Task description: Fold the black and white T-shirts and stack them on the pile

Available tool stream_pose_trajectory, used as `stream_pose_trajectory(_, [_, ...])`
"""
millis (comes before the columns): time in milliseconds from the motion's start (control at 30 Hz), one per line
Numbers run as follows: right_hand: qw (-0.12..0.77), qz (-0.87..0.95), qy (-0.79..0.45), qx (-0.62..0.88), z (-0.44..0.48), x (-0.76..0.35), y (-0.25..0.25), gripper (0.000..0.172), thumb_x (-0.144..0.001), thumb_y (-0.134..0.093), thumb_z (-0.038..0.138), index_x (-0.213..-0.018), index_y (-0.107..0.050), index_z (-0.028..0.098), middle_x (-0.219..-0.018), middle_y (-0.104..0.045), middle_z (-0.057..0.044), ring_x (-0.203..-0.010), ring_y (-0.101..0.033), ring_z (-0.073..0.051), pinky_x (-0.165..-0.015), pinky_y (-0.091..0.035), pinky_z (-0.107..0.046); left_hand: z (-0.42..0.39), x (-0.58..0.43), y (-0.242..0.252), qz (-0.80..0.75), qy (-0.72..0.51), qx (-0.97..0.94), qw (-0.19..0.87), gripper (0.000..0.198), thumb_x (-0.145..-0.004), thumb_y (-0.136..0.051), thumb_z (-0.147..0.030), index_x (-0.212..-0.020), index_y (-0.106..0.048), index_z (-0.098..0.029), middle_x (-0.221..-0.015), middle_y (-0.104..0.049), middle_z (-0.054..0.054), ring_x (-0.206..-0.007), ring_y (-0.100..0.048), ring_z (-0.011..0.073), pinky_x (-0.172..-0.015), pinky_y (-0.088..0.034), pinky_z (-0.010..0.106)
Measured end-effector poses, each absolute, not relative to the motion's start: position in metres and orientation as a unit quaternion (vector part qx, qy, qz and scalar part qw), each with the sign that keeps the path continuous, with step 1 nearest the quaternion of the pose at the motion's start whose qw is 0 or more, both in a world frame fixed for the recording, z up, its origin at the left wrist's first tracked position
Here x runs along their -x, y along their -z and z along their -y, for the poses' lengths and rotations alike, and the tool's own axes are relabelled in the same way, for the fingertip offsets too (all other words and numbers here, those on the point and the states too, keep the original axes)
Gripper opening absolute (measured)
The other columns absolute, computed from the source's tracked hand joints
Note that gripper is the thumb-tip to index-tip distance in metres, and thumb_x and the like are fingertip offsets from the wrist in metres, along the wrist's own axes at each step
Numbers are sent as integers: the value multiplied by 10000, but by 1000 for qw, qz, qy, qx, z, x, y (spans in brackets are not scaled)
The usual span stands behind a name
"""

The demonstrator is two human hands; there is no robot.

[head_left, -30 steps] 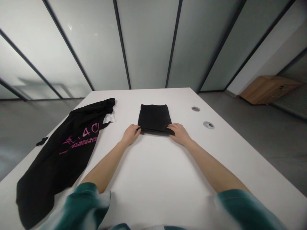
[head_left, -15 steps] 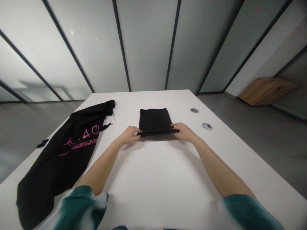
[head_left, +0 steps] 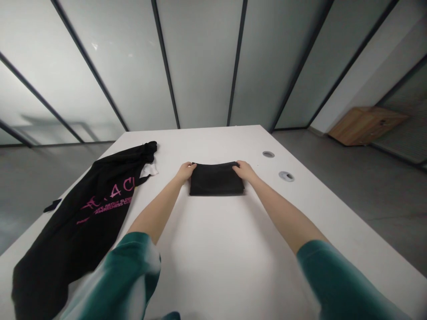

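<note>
A folded black cloth (head_left: 216,180) lies in the middle of the white table, a neat wide rectangle with several layers at its near right corner. At its far left corner, my left hand (head_left: 186,172) pinches the edge between thumb and fingers. My right hand (head_left: 244,171) grips the far right corner in the same way. The far edge sags slightly between the two hands. Whether the cloth is a shirt or something else cannot be seen from the folded shape.
Along the table's left side is spread a black garment (head_left: 86,213) with pink lettering, a white piece (head_left: 149,170) showing beside it. Two round cable grommets (head_left: 268,154) are set in the white table (head_left: 213,249) at right. Frosted glass panels stand beyond; a wooden cabinet (head_left: 367,124) is far right.
Both hands have moved from the cloth's near edge to its far corners. The near part is now folded over away from me, making the cloth shorter front to back.
</note>
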State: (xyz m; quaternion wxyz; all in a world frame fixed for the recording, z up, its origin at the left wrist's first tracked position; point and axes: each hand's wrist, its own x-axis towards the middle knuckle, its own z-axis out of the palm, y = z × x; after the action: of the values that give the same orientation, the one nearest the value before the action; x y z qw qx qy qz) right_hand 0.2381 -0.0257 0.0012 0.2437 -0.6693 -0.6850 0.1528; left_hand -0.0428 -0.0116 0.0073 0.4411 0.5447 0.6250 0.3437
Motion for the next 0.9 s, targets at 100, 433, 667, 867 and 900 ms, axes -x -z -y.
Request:
stream_pose_trajectory(100, [254, 667, -76, 696, 27, -234, 9, 250, -857, -496, 280, -1013, -661, 176, -992, -700, -143, -926, -640, -277, -810, -498, -372, 10, 40, -3, -638, -330, -609, 335, 326, -858, -569, -325, -1130, -568, -147, -982, -701, 112, -874, -671, 226, -793, -528, 363])
stream_pose_trajectory(433, [141, 858, -36, 494, 79, -220, 25, 537, -918, -513, 519, -1379, -568, 249, -1498, -480, -106, -1406, -388, -325, -1134, -324, -511, 81, 38, 17, -509, -114, -849, 86, 579, -925, -460, -537, -1419, -486, -235, -1568, -376, 117, -1461, -294, 335, -1170, -239, 554])
stream_pose_trajectory(667, [122, 832, -28, 541, 97, -231, 35, 616, -910, -514, 542, -1437, -509, 223, -1532, -430, -133, -1429, -355, -349, -1150, -302, -516, 70, 63, 34, -558, -207, -790, 147, 630, -959, -391, -519, -1464, -409, -144, -1577, -342, 168, -1467, -303, 269, -1188, -271, 448])
stream_pose_trajectory(867, [128, 661, 11, 740, 93, -292, 31, 636, -922, -464, 526, -1366, -543, 77, -1441, -476, -283, -1347, -418, -449, -1077, -308, -620, 68, 79, 41, -544, -241, -789, 153, 509, -961, -402, -477, -1333, -543, -160, -1442, -527, 150, -1374, -445, 255, -1162, -323, 462])
stream_pose_trajectory(900, [129, 618, 8, 776, 91, -306, 31, 660, -920, -460, 533, -1374, -530, 60, -1448, -454, -303, -1354, -398, -464, -1073, -292, -639, 69, 79, 42, -537, -232, -797, 151, 483, -961, -404, -474, -1288, -581, -166, -1412, -556, 141, -1358, -461, 258, -1157, -332, 469])
